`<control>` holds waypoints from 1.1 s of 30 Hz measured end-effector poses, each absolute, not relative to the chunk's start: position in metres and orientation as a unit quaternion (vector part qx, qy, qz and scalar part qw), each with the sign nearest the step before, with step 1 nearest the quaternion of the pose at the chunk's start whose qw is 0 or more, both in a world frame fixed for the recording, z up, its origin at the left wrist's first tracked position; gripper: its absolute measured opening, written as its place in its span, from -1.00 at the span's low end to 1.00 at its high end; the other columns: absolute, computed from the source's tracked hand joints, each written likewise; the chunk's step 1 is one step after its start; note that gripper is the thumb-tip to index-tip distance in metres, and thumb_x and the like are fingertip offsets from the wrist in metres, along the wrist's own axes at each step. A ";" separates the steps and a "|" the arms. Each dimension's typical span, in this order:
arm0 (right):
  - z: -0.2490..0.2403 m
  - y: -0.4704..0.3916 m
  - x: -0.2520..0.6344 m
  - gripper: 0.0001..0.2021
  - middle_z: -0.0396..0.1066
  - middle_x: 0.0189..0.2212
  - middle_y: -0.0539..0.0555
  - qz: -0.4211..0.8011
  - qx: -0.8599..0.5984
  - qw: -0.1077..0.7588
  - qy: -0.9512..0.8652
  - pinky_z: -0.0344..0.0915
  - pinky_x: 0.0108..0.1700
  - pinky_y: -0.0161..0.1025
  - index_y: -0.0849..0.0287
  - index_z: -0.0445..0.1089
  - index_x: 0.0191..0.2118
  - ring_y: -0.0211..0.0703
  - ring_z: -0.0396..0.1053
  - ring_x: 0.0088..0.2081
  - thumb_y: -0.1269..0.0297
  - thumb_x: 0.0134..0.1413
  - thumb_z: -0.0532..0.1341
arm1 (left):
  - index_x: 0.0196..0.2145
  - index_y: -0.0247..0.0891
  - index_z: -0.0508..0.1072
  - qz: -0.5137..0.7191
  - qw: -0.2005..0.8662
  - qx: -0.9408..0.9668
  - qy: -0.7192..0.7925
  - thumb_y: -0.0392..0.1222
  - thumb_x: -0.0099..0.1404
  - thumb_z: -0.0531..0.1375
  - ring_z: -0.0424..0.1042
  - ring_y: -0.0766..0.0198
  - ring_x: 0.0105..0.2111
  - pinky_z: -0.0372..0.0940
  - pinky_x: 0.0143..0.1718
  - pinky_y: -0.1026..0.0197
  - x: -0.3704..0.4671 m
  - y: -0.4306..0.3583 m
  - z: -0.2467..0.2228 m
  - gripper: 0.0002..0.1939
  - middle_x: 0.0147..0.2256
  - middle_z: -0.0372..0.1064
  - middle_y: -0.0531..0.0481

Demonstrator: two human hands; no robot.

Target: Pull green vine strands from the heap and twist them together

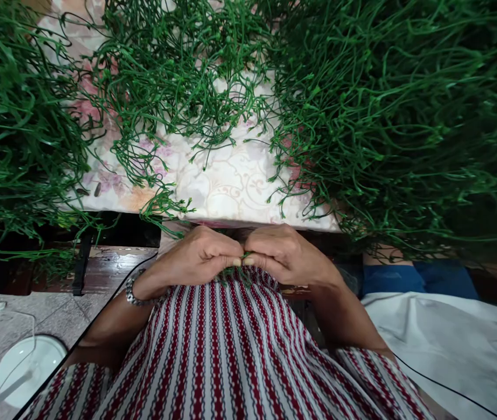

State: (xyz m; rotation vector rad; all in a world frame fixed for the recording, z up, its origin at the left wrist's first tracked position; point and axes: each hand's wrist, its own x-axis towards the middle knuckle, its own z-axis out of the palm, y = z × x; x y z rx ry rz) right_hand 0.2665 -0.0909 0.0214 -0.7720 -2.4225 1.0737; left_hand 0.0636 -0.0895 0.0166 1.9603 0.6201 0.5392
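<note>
A thin green plastic stem (243,261) is pinched between the closed fingertips of the left hand (200,256) and right hand (283,255), its long axis hidden, both hands equally near, just above the red-striped shirt (231,350).

I see a small green stem (242,259) in the middle of the frame, mostly hidden, pinched between fingertips just above my striped lap.
</note>
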 end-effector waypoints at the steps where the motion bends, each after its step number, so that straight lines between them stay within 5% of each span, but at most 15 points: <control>1: 0.017 -0.090 0.265 -0.72 0.13 -0.61 -0.07 0.429 -0.251 0.230 -0.836 0.03 -0.46 -0.37 0.22 0.21 -0.50 -0.37 0.10 -0.53 0.25 0.22 0.04 | -0.64 -0.33 0.26 0.241 0.512 0.791 0.233 -0.31 0.28 0.07 0.08 0.46 -0.62 0.01 -0.56 0.32 0.063 -0.089 0.017 -0.68 -0.65 0.09 0.13; 11: -0.009 -0.107 0.246 -0.67 0.24 -0.70 -0.04 0.711 -0.169 0.426 -0.533 0.10 -0.57 -0.39 0.24 0.33 -0.57 -0.38 0.18 -0.65 0.11 0.09 0.18 | -0.40 -0.32 0.52 0.335 0.635 0.678 0.159 -0.26 0.22 0.18 0.45 0.35 -0.52 0.29 -0.47 0.35 0.056 -0.087 0.011 -0.87 -0.49 0.50 -0.07; 15: 0.007 -0.102 0.260 -0.69 0.27 -0.62 -0.03 0.621 -0.293 0.461 -0.563 0.11 -0.55 -0.37 0.22 0.36 -0.47 -0.36 0.17 -0.61 0.07 0.09 0.16 | -0.40 -0.33 0.50 0.328 0.588 0.682 0.285 -0.24 0.25 0.14 0.41 0.37 -0.49 0.27 -0.46 0.36 0.060 -0.088 0.017 -0.84 -0.47 0.47 -0.03; 21: 0.028 -0.101 0.259 -0.78 0.39 -0.41 0.00 0.363 -0.418 0.353 -0.754 0.21 -0.41 -0.37 0.20 0.34 -0.23 -0.33 0.31 -0.44 0.19 0.03 0.25 | -0.27 -0.32 0.40 0.291 0.582 0.665 0.367 -0.22 0.28 0.05 0.27 0.38 -0.46 0.17 -0.43 0.34 0.063 -0.093 0.015 -0.83 -0.44 0.32 0.03; 25: 0.020 -0.107 0.251 -0.86 0.41 -0.32 0.04 0.311 -0.433 0.327 -0.780 0.27 -0.31 -0.38 0.22 0.29 -0.21 -0.32 0.35 -0.34 0.37 0.08 0.20 | -0.26 -0.31 0.36 0.297 0.580 0.657 0.380 -0.30 0.26 0.03 0.22 0.39 -0.49 0.13 -0.44 0.34 0.063 -0.097 0.010 -0.86 -0.47 0.27 0.06; 33: 0.006 -0.110 0.245 -0.81 0.38 -0.38 -0.02 0.305 -0.442 0.385 -0.751 0.28 -0.34 -0.39 0.18 0.25 -0.19 -0.33 0.35 -0.40 0.39 0.03 0.21 | -0.21 -0.26 0.27 0.324 0.500 0.698 0.397 -0.38 0.21 0.04 0.31 0.36 -0.40 0.21 -0.34 0.31 0.068 -0.103 0.006 -0.82 -0.38 0.30 0.03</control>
